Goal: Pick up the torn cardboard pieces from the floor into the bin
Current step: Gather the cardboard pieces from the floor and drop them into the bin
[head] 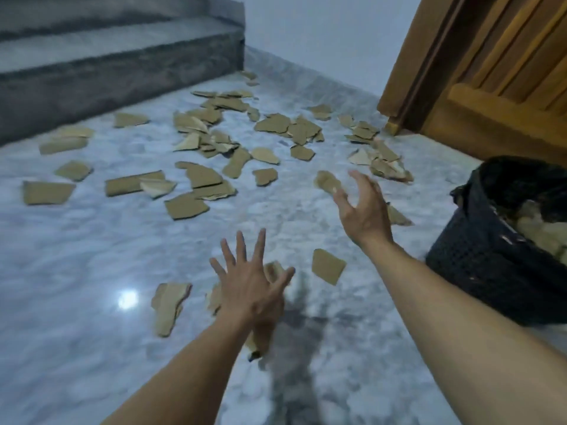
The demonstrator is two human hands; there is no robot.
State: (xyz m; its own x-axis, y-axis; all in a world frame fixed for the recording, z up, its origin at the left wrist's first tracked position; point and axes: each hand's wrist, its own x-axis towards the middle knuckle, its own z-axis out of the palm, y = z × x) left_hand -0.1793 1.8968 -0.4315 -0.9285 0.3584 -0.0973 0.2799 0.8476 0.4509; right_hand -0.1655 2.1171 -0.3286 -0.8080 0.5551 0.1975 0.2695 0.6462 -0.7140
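Several torn brown cardboard pieces (199, 176) lie scattered over the marble floor, thickest in the middle and far part. A long piece (168, 305) and a squarish piece (327, 265) lie nearest me. My left hand (250, 286) hovers low with fingers spread wide, over a few pieces that it partly hides. My right hand (362, 207) is raised higher, fingers apart and curved, holding nothing; a blurred piece (326, 180) shows just beyond its thumb. The black mesh bin (478, 256) with a black liner stands at the right, with cardboard inside.
Grey stone steps (107, 65) rise at the back left. A wooden door and frame (478, 72) stand at the back right, beside a pale wall. A light glare (127, 299) reflects off the glossy floor near my left arm.
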